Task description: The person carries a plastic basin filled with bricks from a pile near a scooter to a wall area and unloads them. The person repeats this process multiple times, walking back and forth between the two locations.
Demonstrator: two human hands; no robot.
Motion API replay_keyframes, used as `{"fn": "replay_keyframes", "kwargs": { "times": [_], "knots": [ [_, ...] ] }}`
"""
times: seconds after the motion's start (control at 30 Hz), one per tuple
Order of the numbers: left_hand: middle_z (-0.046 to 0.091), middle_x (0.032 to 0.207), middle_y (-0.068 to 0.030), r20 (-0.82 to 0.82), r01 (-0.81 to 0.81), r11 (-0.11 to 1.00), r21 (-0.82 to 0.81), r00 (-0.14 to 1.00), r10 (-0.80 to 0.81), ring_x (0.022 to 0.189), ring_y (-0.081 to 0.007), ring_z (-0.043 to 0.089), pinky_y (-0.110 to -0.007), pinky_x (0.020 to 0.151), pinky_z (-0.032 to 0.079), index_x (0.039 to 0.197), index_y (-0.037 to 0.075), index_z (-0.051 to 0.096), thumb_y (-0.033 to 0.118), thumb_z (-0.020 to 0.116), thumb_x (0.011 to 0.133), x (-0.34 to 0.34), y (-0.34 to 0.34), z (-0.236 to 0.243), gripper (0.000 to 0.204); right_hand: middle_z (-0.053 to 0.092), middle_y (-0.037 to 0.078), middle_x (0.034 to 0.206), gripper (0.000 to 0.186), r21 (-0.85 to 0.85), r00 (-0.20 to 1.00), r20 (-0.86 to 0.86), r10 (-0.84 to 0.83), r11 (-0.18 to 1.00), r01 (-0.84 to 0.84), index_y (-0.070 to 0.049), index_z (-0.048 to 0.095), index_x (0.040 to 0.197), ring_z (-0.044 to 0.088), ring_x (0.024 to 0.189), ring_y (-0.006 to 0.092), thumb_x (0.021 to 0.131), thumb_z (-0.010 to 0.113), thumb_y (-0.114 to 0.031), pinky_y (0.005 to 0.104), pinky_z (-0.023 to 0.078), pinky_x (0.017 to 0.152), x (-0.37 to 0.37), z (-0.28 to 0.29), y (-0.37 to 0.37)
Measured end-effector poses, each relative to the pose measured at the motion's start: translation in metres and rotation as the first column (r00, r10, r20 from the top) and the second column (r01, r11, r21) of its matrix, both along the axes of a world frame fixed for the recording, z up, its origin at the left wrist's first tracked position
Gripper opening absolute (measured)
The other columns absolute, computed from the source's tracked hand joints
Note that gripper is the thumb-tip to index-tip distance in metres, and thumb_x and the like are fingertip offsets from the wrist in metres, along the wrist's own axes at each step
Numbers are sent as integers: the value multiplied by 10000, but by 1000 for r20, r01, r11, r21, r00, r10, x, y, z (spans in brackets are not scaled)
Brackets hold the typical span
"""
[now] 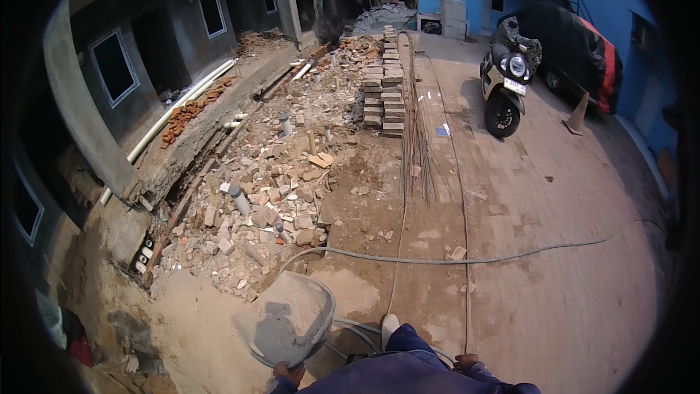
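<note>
presently left hand (289, 373) is gripping grey tub (288, 325) rim, fingers curled, near rubble (281, 197) edge; right hand (467, 360) is hanging, finger spread and hold unclear.

Outdoor building site, sunlit paved yard (547, 211): rubble (273, 193) along left, bare grey walls (195, 51) farther left, stacked pavers (394, 106) far off; parked scooter (496, 76), covered car (561, 44) far right.

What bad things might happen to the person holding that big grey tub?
A foot might catch on the hose, because it lies across the ground ahead of the shoe. The grey tub might tip or slip, since only the left grip is at its rim. Stepping onto the broken rubble ahead and to the left might twist an ankle.
</note>
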State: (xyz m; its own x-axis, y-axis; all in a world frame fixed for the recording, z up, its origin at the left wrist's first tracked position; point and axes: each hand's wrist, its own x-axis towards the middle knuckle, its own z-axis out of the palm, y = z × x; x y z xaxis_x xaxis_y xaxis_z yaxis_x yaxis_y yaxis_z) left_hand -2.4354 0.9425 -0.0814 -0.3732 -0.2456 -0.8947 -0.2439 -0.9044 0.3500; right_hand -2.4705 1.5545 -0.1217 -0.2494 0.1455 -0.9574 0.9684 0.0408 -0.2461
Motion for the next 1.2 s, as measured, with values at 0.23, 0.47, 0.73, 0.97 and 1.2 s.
{"fn": "replay_keyframes", "kwargs": {
  "times": [0.23, 0.47, 0.73, 0.97, 1.2],
  "knots": [
    [616, 1211, -209, 73, -5, 999, 53, 997, 1, 1078, -399, 615, -505, 921, 520, 1314, 0, 479, 269, 429, 894, -113, 17, 19, 501, 577, 61, 672, 36, -129, 905, -354, -237, 971, 203, -63, 600, 909, 542, 499, 184, 899, 578, -90, 331, 396, 424, -329, 35, -20],
    [641, 1152, -186, 117, -90, 992, 90, 990, 79, 972, -349, 645, -460, 795, 556, 1242, -8, 545, 272, 436, 896, -247, 30, 16, 458, 573, 44, 703, 46, -139, 856, -498, -137, 987, 77, -53, 588, 930, 544, 549, 153, 898, 613, -77, 320, 415, 460, -516, 101, -93],
    [599, 1219, -198, 173, -180, 977, 114, 972, 159, 1058, -341, 614, -454, 837, 525, 1307, 29, 499, 352, 409, 926, -486, -29, -28, 507, 646, 153, 1062, 294, -656, 936, 85, -341, 688, 310, -80, 574, 1154, 634, 933, 338, 957, 479, -277, 499, 521, 760, -603, -20, -19],
    [587, 1248, -168, 283, 39, 999, -5, 958, -36, 1091, -319, 603, -397, 833, 516, 1316, 83, 478, 396, 471, 920, -717, -77, 38, 505, 653, 168, 1120, 320, -145, 991, 20, -133, 980, 135, -81, 584, 1217, 644, 986, 354, 994, 452, -269, 478, 525, 804, -668, 29, -34],
    [677, 909, -59, 258, 92, 996, 12, 962, -92, 676, -151, 620, -320, 583, 475, 1155, 135, 537, 395, 451, 943, -960, -157, 57, 346, 653, 126, 823, 167, 72, 990, -20, -142, 987, 143, -42, 632, 960, 645, 675, 285, 951, 556, -190, 430, 525, 584, -825, 39, -82]
  ]
}}
